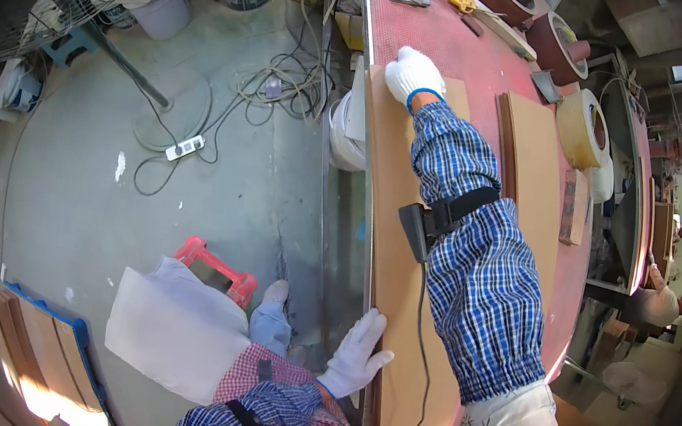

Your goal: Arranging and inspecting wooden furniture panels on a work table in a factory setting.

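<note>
We saw the board (pixel 400 291) lying along the counter's (pixel 488 64) left edge, left hand (pixel 355 356) spread beside it, right hand (pixel 415 78) curled at its far end, grip unclear, and judged an uneven push could tip it off.

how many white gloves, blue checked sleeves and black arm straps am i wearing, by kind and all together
White gloves: 2
Blue checked sleeves: 2
Black arm straps: 2
Total: 6
</note>
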Available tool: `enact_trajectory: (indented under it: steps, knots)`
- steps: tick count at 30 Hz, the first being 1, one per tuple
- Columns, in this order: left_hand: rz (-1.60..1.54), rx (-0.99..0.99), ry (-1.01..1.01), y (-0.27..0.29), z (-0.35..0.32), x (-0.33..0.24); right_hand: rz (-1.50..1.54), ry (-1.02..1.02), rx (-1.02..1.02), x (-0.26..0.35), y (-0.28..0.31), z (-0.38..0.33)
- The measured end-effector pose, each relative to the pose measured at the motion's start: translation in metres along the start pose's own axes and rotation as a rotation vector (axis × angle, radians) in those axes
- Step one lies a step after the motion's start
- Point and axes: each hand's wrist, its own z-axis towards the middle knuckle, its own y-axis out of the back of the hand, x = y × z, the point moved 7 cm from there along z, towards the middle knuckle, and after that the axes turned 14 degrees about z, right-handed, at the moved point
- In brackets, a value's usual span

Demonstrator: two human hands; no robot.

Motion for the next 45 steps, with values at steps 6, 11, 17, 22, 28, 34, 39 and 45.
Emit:
enact_trajectory:
  steps: [6, 11, 17, 22, 28, 34, 39, 45]
  knots:
    - [0.039, -0.009, 0.047, 0.006, 0.006, 0.007, 0.065, 0.001, 0.025, -0.033, -0.01, -0.128]
    - [0.099, 0.058, 0.069, 0.013, 0.013, 0.019, 0.101, 0.005, 0.072, -0.071, -0.02, -0.283]
    - [0.121, 0.075, 0.055, 0.022, 0.032, 0.027, 0.008, -0.127, 0.136, -0.128, -0.033, -0.503]
    - [0.184, 0.057, 0.061, 0.036, 0.047, 0.036, 0.021, -0.385, 0.272, -0.161, -0.043, -0.667]
    - [0.31, 0.084, 0.053, 0.04, 0.065, 0.04, 0.118, -0.417, 0.019, -0.197, -0.051, -0.846]
    - [0.356, 0.077, 0.17, 0.041, 0.092, 0.075, -0.069, -0.886, 0.563, -0.258, -0.106, -0.977]
    - [-0.121, 0.257, 0.559, 0.035, 0.071, 0.076, 0.12, -0.863, -0.113, -0.247, -0.027, -0.887]
    - [-0.315, 0.437, 0.534, 0.004, 0.051, 0.053, 0.165, -0.479, -0.41, -0.225, -0.009, -0.719]
